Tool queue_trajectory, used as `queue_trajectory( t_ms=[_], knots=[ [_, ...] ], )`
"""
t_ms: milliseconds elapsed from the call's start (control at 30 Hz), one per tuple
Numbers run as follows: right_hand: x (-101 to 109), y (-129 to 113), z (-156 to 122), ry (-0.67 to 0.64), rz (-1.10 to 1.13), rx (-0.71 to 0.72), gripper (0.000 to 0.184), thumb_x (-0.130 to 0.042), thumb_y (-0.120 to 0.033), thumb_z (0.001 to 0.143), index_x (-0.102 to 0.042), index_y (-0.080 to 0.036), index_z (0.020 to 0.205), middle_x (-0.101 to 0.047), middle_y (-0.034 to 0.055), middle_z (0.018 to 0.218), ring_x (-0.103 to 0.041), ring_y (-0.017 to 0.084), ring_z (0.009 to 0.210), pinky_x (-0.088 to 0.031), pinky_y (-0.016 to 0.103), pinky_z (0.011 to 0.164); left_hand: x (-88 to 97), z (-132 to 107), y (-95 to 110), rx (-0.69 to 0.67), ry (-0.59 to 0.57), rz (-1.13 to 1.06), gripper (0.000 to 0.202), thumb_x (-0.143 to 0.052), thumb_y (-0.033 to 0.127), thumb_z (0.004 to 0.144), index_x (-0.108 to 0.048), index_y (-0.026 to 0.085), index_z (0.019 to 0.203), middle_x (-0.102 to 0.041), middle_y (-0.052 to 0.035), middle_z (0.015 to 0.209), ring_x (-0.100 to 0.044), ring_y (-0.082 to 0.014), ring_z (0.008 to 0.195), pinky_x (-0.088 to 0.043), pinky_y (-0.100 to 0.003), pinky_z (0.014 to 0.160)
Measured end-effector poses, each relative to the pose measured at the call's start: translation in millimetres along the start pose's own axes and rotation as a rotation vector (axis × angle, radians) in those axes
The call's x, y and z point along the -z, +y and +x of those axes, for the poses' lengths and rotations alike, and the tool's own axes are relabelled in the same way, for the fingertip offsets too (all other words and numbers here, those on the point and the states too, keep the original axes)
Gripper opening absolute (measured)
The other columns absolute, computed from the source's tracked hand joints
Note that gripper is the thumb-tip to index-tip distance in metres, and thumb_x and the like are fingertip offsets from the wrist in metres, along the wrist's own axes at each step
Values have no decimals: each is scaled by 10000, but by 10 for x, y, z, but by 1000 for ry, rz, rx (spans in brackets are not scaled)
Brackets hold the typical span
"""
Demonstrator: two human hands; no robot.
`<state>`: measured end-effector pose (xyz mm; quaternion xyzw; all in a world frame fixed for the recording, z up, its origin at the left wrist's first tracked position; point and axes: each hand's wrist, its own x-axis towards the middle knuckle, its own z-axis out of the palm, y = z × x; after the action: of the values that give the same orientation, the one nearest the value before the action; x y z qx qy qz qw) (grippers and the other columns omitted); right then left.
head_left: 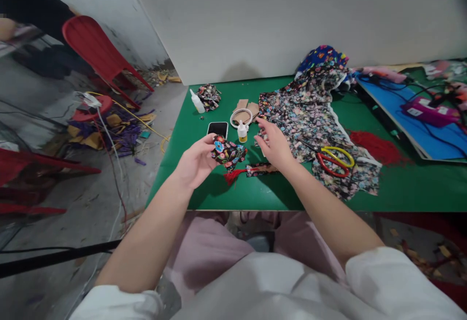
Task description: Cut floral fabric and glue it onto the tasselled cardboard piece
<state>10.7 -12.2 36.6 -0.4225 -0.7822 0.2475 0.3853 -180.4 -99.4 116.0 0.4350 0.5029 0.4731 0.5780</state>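
Note:
My left hand pinches a small black floral fabric piece above the table. Just below it lies a red tassel; whether the two are joined I cannot tell. Fingers apart and with nothing seen in them, my right hand hovers by the left edge of a large floral cloth. A small white bottle with a yellow label stands between my hands. Behind it are a white ring and brown cardboard pieces. A narrow floral strip lies partly behind my right forearm.
Scissors with red and yellow handles rest on the cloth, beside red threads. A phone, a white squeeze bottle and a bunched floral cloth lie at left. A blue board carries a purple device with cables.

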Motion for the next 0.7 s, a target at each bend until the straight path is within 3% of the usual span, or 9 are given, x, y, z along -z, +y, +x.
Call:
queue_trajectory(
  t_ms=[67,167,267,333,400,433,500,567,700],
  knots=[
    [88,-161,-253,28,328,-157,429,-483,-379,836,-466,-228,1237,-558,98,1163,-527,207,1046,-446,382,866,-70,-16,-3,18,45,-39,209,-406,221,680,-504,191,862,-610,-43,795,-600,-166,667,-524,-341,573],
    [50,-415,-615,-133,1027,-419,439,-441,-569,804,-528,-236,1077,-617,69,1027,-575,189,982,-491,378,805,-226,-21,-71,36,94,-131,227,-385,229,691,-522,191,868,-626,-51,829,-612,-178,722,-525,-342,606],
    [-48,-568,-859,-64,1383,-666,392,-508,-598,748,-544,-232,884,-629,25,846,-602,168,868,-496,368,796,-375,-70,-275,16,121,-278,204,-379,241,726,-533,197,852,-640,-41,870,-620,-181,794,-525,-341,668],
    [-48,-600,-990,95,1375,-747,312,-631,-508,688,-533,-225,779,-605,-13,762,-589,135,753,-498,308,730,-445,-168,-472,36,153,-413,178,-383,248,756,-526,197,847,-642,-36,911,-618,-160,815,-527,-309,674],
    [14,-601,-1139,195,1222,-748,268,-706,-404,635,-531,-212,702,-574,-41,696,-542,95,640,-466,235,626,-492,-318,-686,90,193,-527,170,-378,291,799,-514,196,838,-641,-32,899,-618,-141,784,-534,-286,655],
    [57,-599,-1222,191,1121,-733,249,-720,-368,623,-539,-206,676,-555,-50,655,-511,81,594,-438,209,577,-511,-404,-787,128,216,-583,173,-391,328,814,-504,198,829,-638,-23,864,-616,-132,742,-538,-283,639],
    [145,-598,-1389,60,970,-739,212,-726,-330,613,-566,-197,653,-527,-55,590,-459,70,531,-395,195,515,-546,-570,-961,230,196,-607,196,-473,387,808,-497,197,846,-633,-18,838,-610,-125,672,-530,-263,556],
    [214,-601,-1517,-28,894,-778,197,-710,-339,617,-581,-195,652,-510,-52,559,-429,72,495,-374,200,473,-580,-695,-1076,246,200,-533,242,-610,319,745,-484,221,927,-629,12,820,-600,-108,623,-507,-227,509],
    [287,-570,-1552,-1,771,-749,186,-678,-358,637,-590,-196,663,-533,-37,586,-441,79,516,-384,203,476,-630,-726,-1119,189,278,-309,435,-710,236,665,-460,228,1021,-641,24,727,-612,-103,621,-490,-203,574]
  ],
)
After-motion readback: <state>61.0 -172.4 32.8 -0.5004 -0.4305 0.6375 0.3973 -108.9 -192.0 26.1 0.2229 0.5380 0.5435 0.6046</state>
